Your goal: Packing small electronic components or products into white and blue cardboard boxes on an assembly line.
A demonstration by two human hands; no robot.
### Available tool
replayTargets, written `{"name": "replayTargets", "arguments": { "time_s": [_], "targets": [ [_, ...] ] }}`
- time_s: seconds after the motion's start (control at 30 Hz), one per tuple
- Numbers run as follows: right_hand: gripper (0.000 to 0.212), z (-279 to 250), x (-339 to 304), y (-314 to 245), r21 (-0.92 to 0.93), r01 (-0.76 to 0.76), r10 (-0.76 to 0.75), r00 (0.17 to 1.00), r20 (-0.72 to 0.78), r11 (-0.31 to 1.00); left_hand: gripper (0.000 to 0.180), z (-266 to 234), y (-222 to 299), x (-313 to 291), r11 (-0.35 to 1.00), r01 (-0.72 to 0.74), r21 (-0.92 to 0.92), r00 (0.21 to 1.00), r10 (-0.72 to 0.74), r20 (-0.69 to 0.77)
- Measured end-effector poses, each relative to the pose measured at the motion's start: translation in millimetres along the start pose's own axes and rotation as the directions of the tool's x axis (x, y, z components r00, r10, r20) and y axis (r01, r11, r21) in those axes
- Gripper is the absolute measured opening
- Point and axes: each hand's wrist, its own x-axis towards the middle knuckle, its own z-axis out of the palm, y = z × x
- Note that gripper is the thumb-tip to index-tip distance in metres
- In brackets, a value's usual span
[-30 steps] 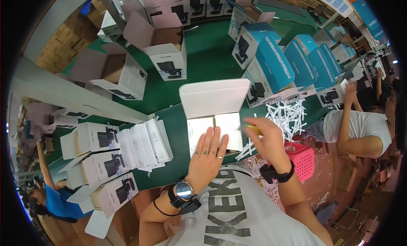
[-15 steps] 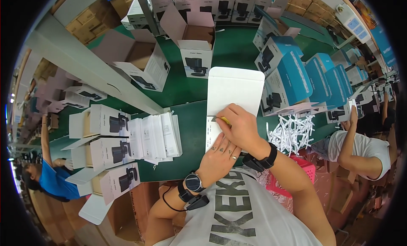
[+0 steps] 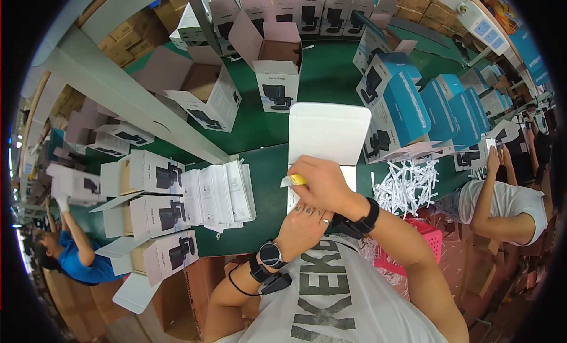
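Observation:
In front of me stands a white carton [image 3: 329, 133], its lid flap raised and its lower part mostly under my hands. My right hand [image 3: 323, 182] is closed over it, gripping a small yellow tool with a silvery tip, which looks like a cutter knife [image 3: 294, 180], pointing left. My left hand [image 3: 304, 228] lies on the carton's near part, just below the right one, with fingers stretched out; its thumb is hidden.
A stack of white leaflets [image 3: 215, 192] lies left, beside several printed boxes [image 3: 155, 213]. Open boxes [image 3: 277, 86] stand behind. To the right are blue-and-white boxes [image 3: 407, 106], a pile of white strips [image 3: 404, 186] and a pink basket [image 3: 425, 242]. Co-workers [image 3: 502, 207] work on both sides.
My right hand has lifted slightly and turned, bringing the cutter knife left and down over the carton's left edge. My left hand has shifted slightly down. The left co-worker now holds up a box.

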Motion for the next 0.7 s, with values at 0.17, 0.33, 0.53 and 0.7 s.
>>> {"name": "replayTargets", "arguments": {
  "time_s": [0.17, 0.33, 0.53, 0.7],
  "targets": [
    [0.021, -69, -68, 5, 0.4, -0.233, 0.385, 0.85, -0.359, 0.887, 0.055, -11, 0, 7, 0.994, -0.044, 0.097, 0.993, 0.054, -0.103],
    [0.025, -135, -126, 18, -0.449, -0.443, 0.567, 0.802, 0.187, 0.776, 0.057, -13, -8, 8, 0.997, -0.076, 0.013, 0.994, 0.077, -0.083],
    [0.033, -84, -80, 26, 0.68, -0.345, 0.597, 0.784, -0.17, 0.647, 0.056, -21, 4, 12, 0.969, -0.079, 0.236, 0.997, 0.082, 0.0],
    [0.035, -71, -126, 23, 0.641, -0.405, 0.458, 0.884, 0.093, 0.653, 0.056, -47, -6, 7, 0.929, 0.128, -0.347, 0.989, -0.095, 0.112]
  ]
}}
